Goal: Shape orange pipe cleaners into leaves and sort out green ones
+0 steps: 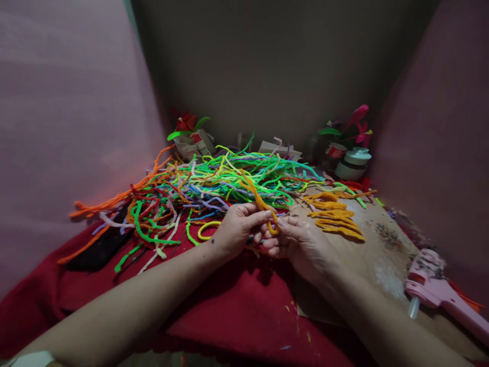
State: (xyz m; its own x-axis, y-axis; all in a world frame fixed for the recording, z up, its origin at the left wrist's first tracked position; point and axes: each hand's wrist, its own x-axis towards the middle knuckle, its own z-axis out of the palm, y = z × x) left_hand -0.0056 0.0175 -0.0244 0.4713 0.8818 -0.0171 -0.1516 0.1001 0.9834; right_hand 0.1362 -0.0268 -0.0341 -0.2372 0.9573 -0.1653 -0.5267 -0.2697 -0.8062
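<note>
Between my two hands is a bent orange-yellow pipe cleaner [252,186], its long end pointing up and away. My left hand [239,229] pinches it with thumb and fingertips. From the other side, my right hand [296,239] has thumb and fingers closed on its lower looped end. Just right of my hands, several folded orange-yellow pipe cleaners [338,216] lie in a row on a cardboard sheet [367,260]. Behind my hands spreads a big tangle of multicoloured pipe cleaners [237,176]. A yellow scissors handle [206,230] shows beside my left hand.
A pink glue gun [431,285] rests at the right edge. A pale lidded jar [353,163] and pink pipe-cleaner flowers [361,125] stand at the back right, a red flower [185,122] at the back left. Red cloth [237,311] covers the table; walls close in both sides.
</note>
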